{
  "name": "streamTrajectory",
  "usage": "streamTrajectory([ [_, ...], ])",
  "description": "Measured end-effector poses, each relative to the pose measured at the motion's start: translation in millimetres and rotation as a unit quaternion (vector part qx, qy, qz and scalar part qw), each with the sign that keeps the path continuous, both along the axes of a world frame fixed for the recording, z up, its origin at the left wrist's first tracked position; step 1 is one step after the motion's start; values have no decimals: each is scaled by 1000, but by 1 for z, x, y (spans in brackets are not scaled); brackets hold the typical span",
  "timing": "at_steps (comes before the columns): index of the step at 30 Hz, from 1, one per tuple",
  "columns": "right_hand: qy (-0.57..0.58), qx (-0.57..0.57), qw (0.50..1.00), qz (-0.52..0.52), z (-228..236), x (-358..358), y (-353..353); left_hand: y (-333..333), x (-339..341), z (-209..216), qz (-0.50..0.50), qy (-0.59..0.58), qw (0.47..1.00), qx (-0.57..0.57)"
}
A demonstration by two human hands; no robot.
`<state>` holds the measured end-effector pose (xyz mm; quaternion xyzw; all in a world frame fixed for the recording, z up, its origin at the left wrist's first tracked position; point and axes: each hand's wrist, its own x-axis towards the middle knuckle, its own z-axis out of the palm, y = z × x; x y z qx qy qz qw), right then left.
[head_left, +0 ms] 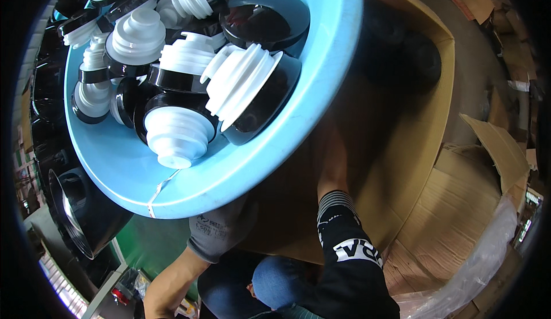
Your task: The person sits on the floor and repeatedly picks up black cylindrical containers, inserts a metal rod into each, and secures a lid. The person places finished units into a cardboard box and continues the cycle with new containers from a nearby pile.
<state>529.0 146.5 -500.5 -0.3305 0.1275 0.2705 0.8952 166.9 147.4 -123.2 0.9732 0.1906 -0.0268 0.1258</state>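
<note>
A large light-blue plastic basin [229,190] fills the upper left, tilted, with several black-and-white parts in it. One such part [247,89] has a stepped, ribbed white body on a glossy black base. My left hand [221,230], in a grey glove, is against the underside of the basin's near rim; its fingers are hidden. My right arm, in a black sleeve [356,250], reaches forward beside the basin into a deep cardboard box [419,164]. The bare right wrist [336,172] shows, but the hand is lost in shadow beneath the basin.
Round dark objects [422,60] lie in the shaded far end of the box. Glossy black bowl-shaped parts [86,210] stack along the left. To the right are an open cardboard flap [499,152] and clear plastic film [482,256]. My knees, in jeans [278,281], are close to the box.
</note>
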Motion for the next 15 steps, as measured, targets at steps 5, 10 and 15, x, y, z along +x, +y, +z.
streamTrajectory([
  [5, 6, -38, 999, 20, 4, -24, -24, 2, 0, 4, 17, 3, 1000, -6],
  [10, -2, -97, 995, 26, 16, -43, -89, 4, 17, 14, -15, -33, 999, 37],
  [15, -6, -149, 987, 52, 67, -96, -152, 5, -7, 3, -40, -96, 995, 12],
])
